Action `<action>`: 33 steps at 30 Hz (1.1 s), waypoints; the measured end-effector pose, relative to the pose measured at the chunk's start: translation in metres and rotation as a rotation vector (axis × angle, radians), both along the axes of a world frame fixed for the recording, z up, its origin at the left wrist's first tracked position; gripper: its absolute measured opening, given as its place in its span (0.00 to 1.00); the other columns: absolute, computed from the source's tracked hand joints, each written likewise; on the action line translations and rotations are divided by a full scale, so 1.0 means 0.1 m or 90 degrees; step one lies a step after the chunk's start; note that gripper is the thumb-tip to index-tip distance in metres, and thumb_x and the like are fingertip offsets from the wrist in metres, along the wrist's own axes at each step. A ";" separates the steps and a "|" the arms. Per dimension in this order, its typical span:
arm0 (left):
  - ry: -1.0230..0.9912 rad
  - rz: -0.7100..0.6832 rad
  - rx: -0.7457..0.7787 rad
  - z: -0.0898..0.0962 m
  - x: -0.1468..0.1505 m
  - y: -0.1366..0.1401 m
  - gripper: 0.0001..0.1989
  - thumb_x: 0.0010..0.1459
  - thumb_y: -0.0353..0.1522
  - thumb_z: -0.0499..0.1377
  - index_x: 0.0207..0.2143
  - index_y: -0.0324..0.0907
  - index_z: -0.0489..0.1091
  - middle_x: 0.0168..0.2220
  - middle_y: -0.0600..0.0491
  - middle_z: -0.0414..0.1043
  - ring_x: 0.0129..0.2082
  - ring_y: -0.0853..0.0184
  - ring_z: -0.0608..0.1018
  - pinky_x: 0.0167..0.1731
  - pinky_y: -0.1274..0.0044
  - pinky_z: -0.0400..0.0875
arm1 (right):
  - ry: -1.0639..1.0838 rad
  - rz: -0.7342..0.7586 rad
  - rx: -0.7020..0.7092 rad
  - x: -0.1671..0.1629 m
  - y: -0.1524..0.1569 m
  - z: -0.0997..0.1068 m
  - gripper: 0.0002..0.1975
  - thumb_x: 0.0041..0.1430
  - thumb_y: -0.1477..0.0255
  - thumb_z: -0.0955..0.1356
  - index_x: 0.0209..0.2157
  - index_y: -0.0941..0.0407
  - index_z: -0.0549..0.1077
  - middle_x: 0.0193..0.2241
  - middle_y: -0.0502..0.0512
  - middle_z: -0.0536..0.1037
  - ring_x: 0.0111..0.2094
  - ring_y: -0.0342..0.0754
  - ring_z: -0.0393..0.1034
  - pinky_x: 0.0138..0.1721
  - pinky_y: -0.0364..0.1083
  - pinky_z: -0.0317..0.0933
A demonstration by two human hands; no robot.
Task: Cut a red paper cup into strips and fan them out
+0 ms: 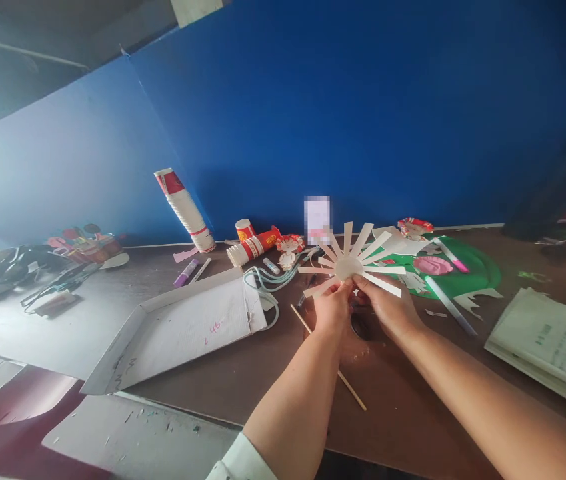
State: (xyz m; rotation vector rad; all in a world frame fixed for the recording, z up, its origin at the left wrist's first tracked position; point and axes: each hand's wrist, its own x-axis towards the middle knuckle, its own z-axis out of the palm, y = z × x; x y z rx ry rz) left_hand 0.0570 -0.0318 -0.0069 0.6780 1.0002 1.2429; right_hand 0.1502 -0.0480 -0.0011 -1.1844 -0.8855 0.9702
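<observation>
Between both hands I hold a paper cup cut into strips [349,268], its pale strips fanned out around a round base like a sunburst. My left hand [331,305] pinches its lower edge from the left. From the right, my right hand [385,303] grips the same lower edge, fingertips close to those of the left. Part of the fingers is hidden behind the cut cup. Below the hands a thin wooden stick [351,389] lies slantwise on the table, partly covered by my left forearm. A dark object [360,327] sits just under my hands, its kind unclear.
Left of me lies a shallow white box lid [187,327]. Behind stand a tall leaning stack of paper cups [185,210] and a red cup stack [255,247] on its side. A green sheet [480,267] with markers and an open book [553,340] are at right.
</observation>
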 end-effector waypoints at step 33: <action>-0.056 -0.203 0.104 0.22 -0.43 0.08 0.25 0.44 0.36 0.69 0.46 0.41 0.73 0.47 0.44 0.74 0.41 0.61 0.77 0.42 0.71 0.69 | -0.027 -0.095 -0.006 0.33 0.06 0.01 0.15 0.49 0.59 0.70 0.36 0.54 0.74 0.18 0.46 0.71 0.18 0.43 0.64 0.19 0.43 0.60</action>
